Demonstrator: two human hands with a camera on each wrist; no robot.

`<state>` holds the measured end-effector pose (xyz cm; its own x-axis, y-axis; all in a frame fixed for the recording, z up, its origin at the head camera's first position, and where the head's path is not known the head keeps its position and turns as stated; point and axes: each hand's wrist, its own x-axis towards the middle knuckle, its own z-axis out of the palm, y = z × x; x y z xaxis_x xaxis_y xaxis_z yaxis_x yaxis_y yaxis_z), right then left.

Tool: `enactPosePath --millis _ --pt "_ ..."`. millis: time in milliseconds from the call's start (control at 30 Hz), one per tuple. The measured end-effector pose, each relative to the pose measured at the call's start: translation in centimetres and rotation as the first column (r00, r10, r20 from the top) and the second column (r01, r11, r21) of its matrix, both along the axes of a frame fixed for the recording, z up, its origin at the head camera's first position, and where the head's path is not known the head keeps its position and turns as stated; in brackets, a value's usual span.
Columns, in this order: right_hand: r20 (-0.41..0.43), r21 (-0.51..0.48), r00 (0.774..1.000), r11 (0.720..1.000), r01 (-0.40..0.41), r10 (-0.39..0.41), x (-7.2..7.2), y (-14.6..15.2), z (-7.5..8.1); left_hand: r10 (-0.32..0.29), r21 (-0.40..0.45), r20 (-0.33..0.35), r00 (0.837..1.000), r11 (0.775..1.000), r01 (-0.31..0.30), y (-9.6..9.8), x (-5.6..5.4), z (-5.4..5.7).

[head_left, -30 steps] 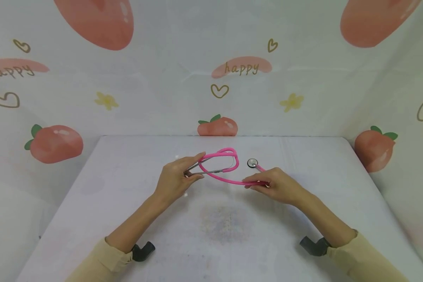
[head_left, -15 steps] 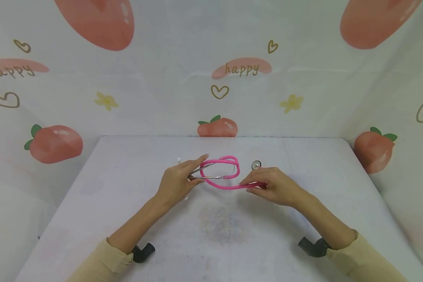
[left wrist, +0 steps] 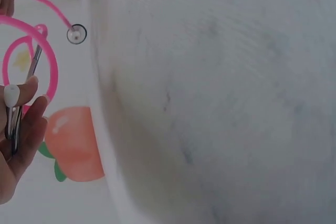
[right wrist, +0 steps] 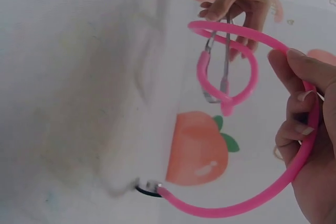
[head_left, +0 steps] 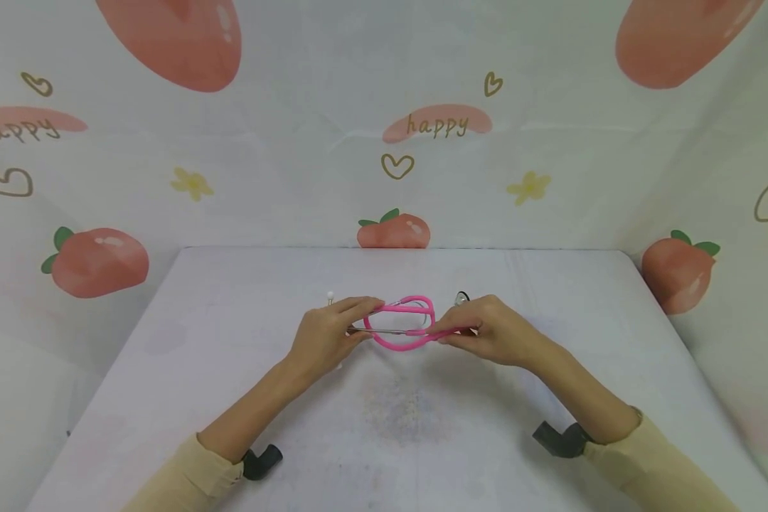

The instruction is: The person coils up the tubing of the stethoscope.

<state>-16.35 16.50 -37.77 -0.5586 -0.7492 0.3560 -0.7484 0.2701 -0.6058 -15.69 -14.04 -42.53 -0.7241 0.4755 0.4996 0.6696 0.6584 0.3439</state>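
A pink stethoscope [head_left: 402, 347] is held in both hands above the table, its tubing coiled into a loop between them. My left hand [head_left: 325, 336] grips the metal ear tubes; one white ear tip [left wrist: 11, 95] sticks out by the thumb in the left wrist view. My right hand [head_left: 502, 331] pinches the tubing at the loop's right side, its fingertips close to the ear tubes' pink ends. Past the right fingers hangs the round chest piece [head_left: 462, 298] with a black rim, partly hidden in the head view. From the right wrist, the free tubing [right wrist: 236, 211] curves down to it.
A white-covered table [head_left: 397, 455] with faint stains lies under the hands. Behind it hangs a white cloth backdrop [head_left: 294, 142] printed with peaches, hearts and yellow flowers. Black curved pieces [head_left: 262, 462] protrude at both sleeve cuffs.
The coiled stethoscope has come lower and nearer to me. Left hand has shifted slightly right and down; right fingertips have moved left, against the loop. More of the chest piece is hidden.
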Motion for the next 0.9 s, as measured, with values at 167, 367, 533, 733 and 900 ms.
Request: enactPosePath --millis 167,367,533,733,900 --pt "-0.01 -0.028 1.0 1.0 -0.001 0.001 -0.4 -0.3 0.5 -0.005 -0.02 -0.01 1.0 1.0 0.005 0.2 0.1 -0.1" --pt "0.005 -0.081 1.0 0.997 0.001 -0.001 -1.1 -0.7 0.9 -0.016 -0.024 -0.003 1.0 1.0 0.016 0.2 0.2 -0.3" --pt "0.02 -0.137 0.999 0.99 -0.032 0.036 -1.8 -1.0 0.9 -0.012 -0.045 0.013 1.0 0.999 0.013 0.2 0.3 -0.5" --pt "0.057 -0.159 0.998 0.987 -0.021 0.031 -2.6 -1.3 1.2 -0.025 -0.081 0.013 1.0 0.996 0.026 0.2 0.4 -0.5" --pt "0.101 -0.148 0.995 0.988 0.035 -0.02 -3.1 -1.5 1.4 -0.031 -0.087 -0.005 1.0 0.996 0.03 0.4 0.5 -0.3"
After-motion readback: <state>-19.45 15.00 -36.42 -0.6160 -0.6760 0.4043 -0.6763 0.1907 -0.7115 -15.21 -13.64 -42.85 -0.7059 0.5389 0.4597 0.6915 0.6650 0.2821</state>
